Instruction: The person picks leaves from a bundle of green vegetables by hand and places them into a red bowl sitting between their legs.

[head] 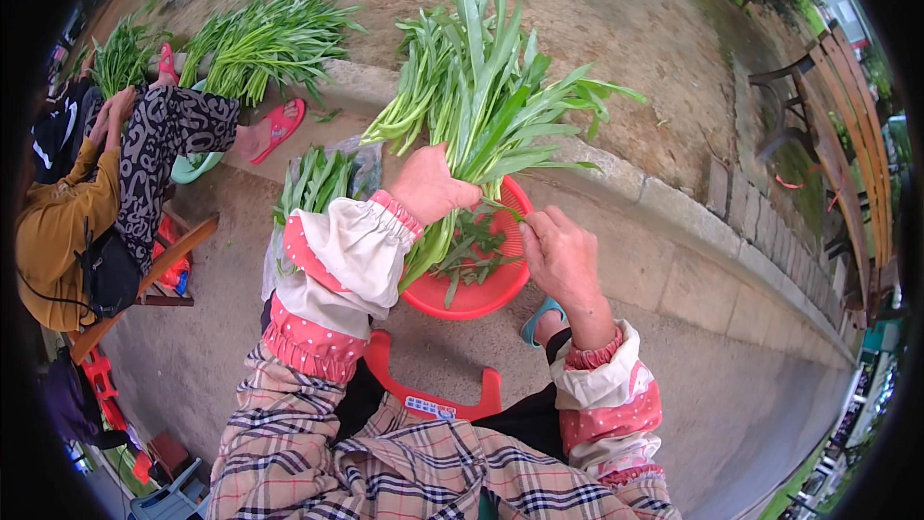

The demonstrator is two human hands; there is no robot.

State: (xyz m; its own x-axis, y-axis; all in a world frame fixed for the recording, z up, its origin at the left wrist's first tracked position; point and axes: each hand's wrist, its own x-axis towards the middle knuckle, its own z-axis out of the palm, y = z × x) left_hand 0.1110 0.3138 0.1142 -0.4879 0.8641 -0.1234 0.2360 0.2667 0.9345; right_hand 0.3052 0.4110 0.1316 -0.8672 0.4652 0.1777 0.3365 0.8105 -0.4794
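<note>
My left hand [433, 184] is closed around a bunch of long-leaved greens [480, 108], their leaves pointing up and away from me and thick pale stems hanging below my fist. Just to the right, my right hand [563, 253] pinches a leaf of the bunch between thumb and fingers. Beneath both hands stands a red plastic basket [462, 307] with loose green leaves [476, 249] in it. More greens [426, 79] lie behind the held bunch, by the stone kerb. Another pile of leafy stems [314, 184] lies on plastic left of my left wrist.
A red plastic stool [433, 408] is between my legs. At the left, a seated person [72, 231] holds greens beside a pale green basin [195, 170]; a large heap [271, 47] lies on the kerb [635, 180]. A slatted wooden bench [844, 152] stands at the right.
</note>
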